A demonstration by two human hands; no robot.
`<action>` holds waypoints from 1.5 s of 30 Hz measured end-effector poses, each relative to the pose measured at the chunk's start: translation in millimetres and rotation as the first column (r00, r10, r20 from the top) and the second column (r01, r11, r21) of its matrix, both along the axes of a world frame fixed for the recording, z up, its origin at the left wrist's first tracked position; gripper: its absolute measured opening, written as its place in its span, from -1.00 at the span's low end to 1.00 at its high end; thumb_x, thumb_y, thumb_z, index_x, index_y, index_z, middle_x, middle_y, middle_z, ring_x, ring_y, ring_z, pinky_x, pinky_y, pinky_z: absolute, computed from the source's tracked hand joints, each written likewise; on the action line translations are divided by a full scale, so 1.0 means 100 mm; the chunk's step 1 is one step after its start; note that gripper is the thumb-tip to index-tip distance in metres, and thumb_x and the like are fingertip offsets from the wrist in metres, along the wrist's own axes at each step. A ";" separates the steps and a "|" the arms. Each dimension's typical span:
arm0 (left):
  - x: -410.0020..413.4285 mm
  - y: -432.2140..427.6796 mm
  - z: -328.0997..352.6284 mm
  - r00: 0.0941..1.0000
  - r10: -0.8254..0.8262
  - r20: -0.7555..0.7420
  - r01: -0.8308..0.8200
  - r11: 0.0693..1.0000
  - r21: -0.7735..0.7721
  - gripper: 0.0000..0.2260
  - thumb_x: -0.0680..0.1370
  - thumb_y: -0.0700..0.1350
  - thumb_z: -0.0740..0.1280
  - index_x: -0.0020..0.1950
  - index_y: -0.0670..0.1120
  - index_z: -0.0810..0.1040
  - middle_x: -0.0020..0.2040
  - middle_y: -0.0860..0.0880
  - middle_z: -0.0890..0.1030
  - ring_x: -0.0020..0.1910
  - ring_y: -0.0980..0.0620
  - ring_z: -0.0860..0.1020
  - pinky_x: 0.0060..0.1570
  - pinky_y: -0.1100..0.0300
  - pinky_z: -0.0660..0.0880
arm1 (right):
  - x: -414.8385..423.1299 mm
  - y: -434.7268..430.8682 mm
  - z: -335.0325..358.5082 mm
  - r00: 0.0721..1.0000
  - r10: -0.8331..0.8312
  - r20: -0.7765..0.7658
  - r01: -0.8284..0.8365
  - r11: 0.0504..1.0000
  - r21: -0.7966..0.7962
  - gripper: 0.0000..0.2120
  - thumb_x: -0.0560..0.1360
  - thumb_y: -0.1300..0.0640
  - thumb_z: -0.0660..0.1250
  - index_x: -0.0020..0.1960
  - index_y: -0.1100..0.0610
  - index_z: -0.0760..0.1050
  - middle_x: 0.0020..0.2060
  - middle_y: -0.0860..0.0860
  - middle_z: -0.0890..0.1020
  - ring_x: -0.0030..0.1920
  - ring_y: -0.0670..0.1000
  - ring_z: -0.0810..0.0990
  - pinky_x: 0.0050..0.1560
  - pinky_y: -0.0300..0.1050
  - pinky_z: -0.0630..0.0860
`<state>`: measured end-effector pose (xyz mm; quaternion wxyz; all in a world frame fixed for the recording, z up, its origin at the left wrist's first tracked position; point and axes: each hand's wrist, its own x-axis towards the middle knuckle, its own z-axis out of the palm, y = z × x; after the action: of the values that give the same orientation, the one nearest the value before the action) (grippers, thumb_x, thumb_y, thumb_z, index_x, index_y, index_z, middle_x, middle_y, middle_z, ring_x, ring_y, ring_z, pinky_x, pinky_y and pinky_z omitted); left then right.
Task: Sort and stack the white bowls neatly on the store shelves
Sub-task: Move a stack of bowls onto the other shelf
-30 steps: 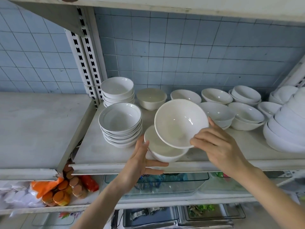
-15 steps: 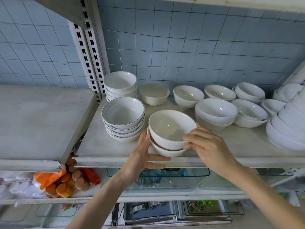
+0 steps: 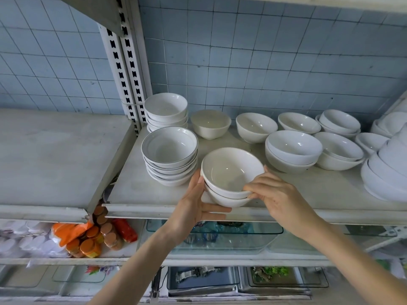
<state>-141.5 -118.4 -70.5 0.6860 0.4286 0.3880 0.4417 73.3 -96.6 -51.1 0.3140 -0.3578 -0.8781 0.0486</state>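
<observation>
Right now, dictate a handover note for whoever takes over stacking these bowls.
Left hand: open, fingers straight, against the lower bowl.
Right hand: pinching the top bowl by its rim.
The two bowls sit nested at the shelf front edge, right of the rimmed stack.
Done: this pair nested.
Left: let go, then stack the single bowls at the back.

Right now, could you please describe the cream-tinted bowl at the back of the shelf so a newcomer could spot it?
Find the slotted white upright against the blue tiled wall; right of it, at the back of the shelf, stands a stack of plain white bowls. The next bowl to the right is the cream bowl: it stands alone, unstacked, and looks yellower than its white neighbours.
</observation>
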 end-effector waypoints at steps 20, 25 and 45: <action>0.05 0.19 0.06 0.997 -0.024 0.074 0.029 0.997 -0.074 -0.39 0.42 0.19 0.28 0.44 0.20 0.19 0.41 0.01 0.38 -0.07 -0.30 0.65 -0.06 0.01 0.61 | 0.03 0.14 0.16 0.998 0.058 -0.019 -0.061 0.970 -0.235 -0.72 0.54 -0.13 0.21 -0.02 0.02 0.60 -0.17 -0.19 0.57 -0.09 -0.13 0.53 0.20 -0.26 0.34; 0.01 0.26 0.05 0.998 -0.031 0.062 0.037 0.994 -0.107 -0.32 0.38 0.16 0.29 0.47 0.15 0.17 0.40 -0.11 0.40 -0.11 -0.30 0.66 -0.16 0.05 0.61 | 0.01 0.21 0.36 0.993 0.061 -0.102 -0.092 0.938 -0.334 -0.58 0.45 -0.27 0.24 -0.06 0.05 0.65 -0.11 -0.18 0.65 -0.05 -0.14 0.59 0.12 -0.36 0.40; 0.01 0.21 0.08 0.998 0.021 0.060 -0.016 0.996 -0.087 -0.40 0.41 0.15 0.26 0.42 0.28 0.15 0.26 0.22 0.41 -0.03 -0.25 0.66 0.02 0.05 0.60 | -0.52 1.81 0.41 0.986 -0.055 0.158 0.116 0.905 -0.410 -0.74 0.57 0.13 0.27 0.24 0.12 0.52 0.12 -0.03 0.58 -0.04 -0.21 0.46 -0.07 -0.41 0.27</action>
<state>-140.5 -97.4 -62.3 0.7113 0.3811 0.3899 0.4436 21.5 84.3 -9.7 0.1683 -0.4573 -0.8510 0.1958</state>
